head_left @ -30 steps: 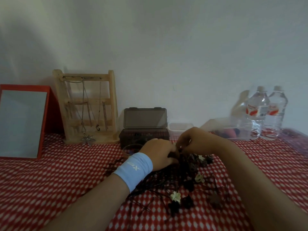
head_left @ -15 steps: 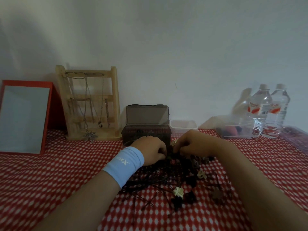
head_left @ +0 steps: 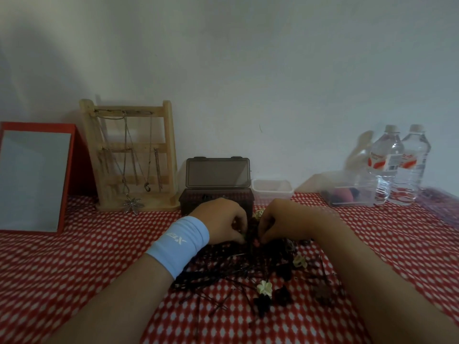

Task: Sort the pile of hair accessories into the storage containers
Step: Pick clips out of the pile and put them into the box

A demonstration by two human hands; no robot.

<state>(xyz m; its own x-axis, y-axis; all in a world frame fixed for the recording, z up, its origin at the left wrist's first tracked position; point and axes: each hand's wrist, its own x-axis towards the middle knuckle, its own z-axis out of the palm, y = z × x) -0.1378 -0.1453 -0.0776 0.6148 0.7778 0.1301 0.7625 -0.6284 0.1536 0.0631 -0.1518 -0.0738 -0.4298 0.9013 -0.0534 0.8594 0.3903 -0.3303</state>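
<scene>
The head view shows a table [head_left: 74, 264] with a red cloth that has white dots, standing against a pale wall. The pile of hair accessories [head_left: 238, 274] lies in the middle of the table, near the person: many thin dark pins and dark clips, with a cream flower clip [head_left: 265, 287] at its near side. The left hand [head_left: 221, 220], with a light blue wristband [head_left: 178, 244] on the wrist, and the right hand [head_left: 283, 219] are close together at the far edge of the pile. The fingers of both hands are curled down and pinch dark pieces of the pile between them; which pieces exactly I cannot tell. Just behind the hands stands a dark box [head_left: 198, 197] with its lid [head_left: 218, 172] open and upright. Beside it on the right is a small clear container [head_left: 272, 188], and further right a larger clear container [head_left: 347, 194] with something red and dark inside. Two water bottles [head_left: 397, 165] stand next to that one. On the left are a wooden stand [head_left: 129, 155] with chains hanging on it and a mirror [head_left: 34, 177] in a red frame
</scene>
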